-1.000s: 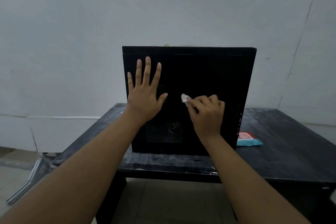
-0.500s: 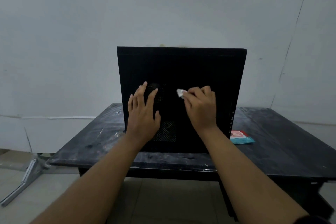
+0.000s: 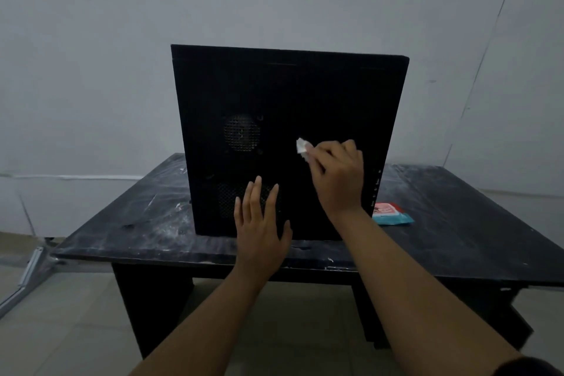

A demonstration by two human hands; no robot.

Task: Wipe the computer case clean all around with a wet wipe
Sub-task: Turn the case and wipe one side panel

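While right hand (image 3: 335, 177) pinches wet wipe (image 3: 301, 146) against computer case (image 3: 290, 94), wipe mostly hidden; left hand (image 3: 259, 229) released, fingers straight.

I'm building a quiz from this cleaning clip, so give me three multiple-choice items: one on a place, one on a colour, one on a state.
1. The pack lies: A on the table, right of the case; B on top of the case; C under the table.
2. The case is: A white; B black; C red.
3. The right hand: A is empty; B grips the wipe; C grips the pack.
Answers: A, it sits on the tabletop by the case's right edge; B, its panels are black; B, it curls round the white wipe.
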